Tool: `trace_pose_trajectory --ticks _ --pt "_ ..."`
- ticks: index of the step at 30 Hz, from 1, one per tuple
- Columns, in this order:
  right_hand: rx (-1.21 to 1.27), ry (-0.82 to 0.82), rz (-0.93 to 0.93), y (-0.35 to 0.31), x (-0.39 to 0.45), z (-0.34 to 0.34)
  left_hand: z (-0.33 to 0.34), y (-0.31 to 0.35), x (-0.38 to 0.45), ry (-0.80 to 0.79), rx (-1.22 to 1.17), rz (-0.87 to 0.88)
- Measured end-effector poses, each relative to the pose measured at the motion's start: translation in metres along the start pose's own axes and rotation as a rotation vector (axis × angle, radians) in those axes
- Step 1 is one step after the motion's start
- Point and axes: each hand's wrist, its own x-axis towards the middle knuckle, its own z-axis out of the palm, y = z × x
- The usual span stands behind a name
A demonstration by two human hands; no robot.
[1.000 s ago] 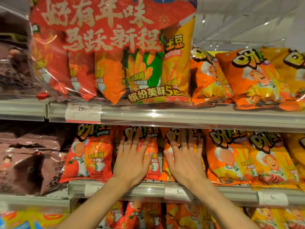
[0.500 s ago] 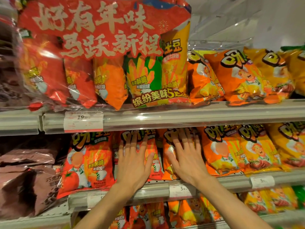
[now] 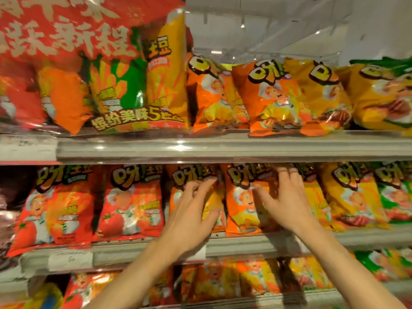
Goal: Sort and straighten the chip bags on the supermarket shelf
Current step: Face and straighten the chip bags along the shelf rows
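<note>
On the middle shelf [image 3: 245, 244] stands a row of chip bags. My left hand [image 3: 191, 210] lies on an orange bag [image 3: 178, 177], fingers curled against its front. My right hand [image 3: 283, 197] presses on the neighbouring orange bag [image 3: 240, 201], fingers spread up towards its top edge. Two red tomato bags [image 3: 131, 204] stand to the left of my hands. Yellow bags [image 3: 352, 197] stand to the right. Whether either hand grips its bag is blurred.
The upper shelf [image 3: 223, 148] carries a big red multipack [image 3: 89, 63] and leaning orange and yellow bags [image 3: 274, 97]. A lower shelf holds more bags [image 3: 223, 282]. Brown bags [image 3: 9, 197] sit at the far left. A price tag [image 3: 70, 259] hangs on the middle shelf's rail.
Both hands have slid right along the middle shelf, from the red and orange bags to two orange bags. The left hand's fingers have curled. The view has swung right.
</note>
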Motion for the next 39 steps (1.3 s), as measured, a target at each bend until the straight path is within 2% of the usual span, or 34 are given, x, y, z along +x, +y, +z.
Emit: trace_pose_trajectory --ticks 5,10,17,22,26,39 --pt "-0.001 -0.282 -0.029 0.048 0.026 -0.018 0.037 0.031 0.028 -0.067 -0.024 -0.130" --pt "-0.051 -0.370 -0.124 0.048 0.041 -0.024 0.050 0.043 0.057 -0.123 0.007 -0.284" --pt "-0.015 -0.507 -0.106 0.041 0.050 -0.021 0.058 0.041 0.079 -0.181 -0.320 -0.448" --pt "0.172 -0.640 -0.054 0.045 0.056 -0.015 0.063 0.037 0.085 -0.178 -0.317 -0.447" --pt "0.333 -0.651 -0.077 0.045 0.061 -0.015 0.060 0.039 0.083 -0.125 -0.359 -0.419" --pt "0.384 -0.670 -0.065 0.044 0.062 -0.023 0.044 0.036 0.082 -0.173 -0.398 -0.404"
